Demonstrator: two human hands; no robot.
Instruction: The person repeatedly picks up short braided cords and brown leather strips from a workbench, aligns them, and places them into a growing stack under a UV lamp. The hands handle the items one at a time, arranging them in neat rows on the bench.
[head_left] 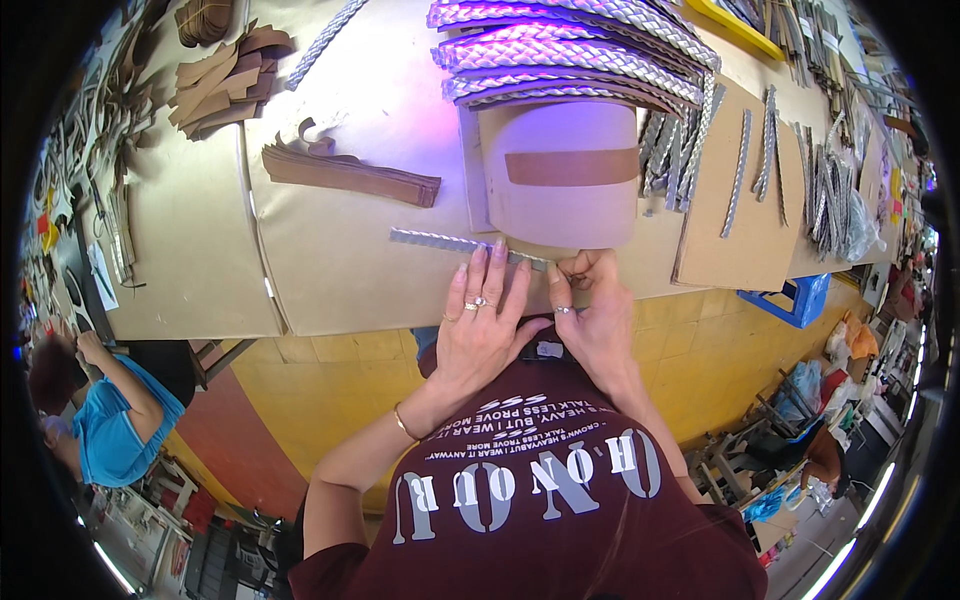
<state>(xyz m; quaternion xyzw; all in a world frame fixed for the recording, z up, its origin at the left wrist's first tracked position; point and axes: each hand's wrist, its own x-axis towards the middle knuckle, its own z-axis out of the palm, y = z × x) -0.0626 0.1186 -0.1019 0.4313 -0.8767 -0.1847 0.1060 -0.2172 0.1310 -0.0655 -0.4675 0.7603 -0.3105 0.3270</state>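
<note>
A silvery grey braided strip (425, 238) lies across the table near its front edge. My left hand (482, 315) rests on it from above, fingers stretched out and apart, pressing rather than gripping. At the strip's right end, my right hand (600, 300) is closed in a pinch; its fingertips hide that end. Just beyond my hands stands a pale curved form (560, 215) with a flat brown strip (572, 167) across it. Several braided bands (575, 50) with brown undersides lie over the form's far side, under purple-tinted light.
A stack of brown strips (350, 178) lies left of the form, with looser brown pieces (230, 82) farther back. On the right, a cardboard sheet (735, 240) carries braided strips, and more are bundled beyond. A blue plastic stool (800, 300) stands past the table edge; another person (125, 415) sits at left.
</note>
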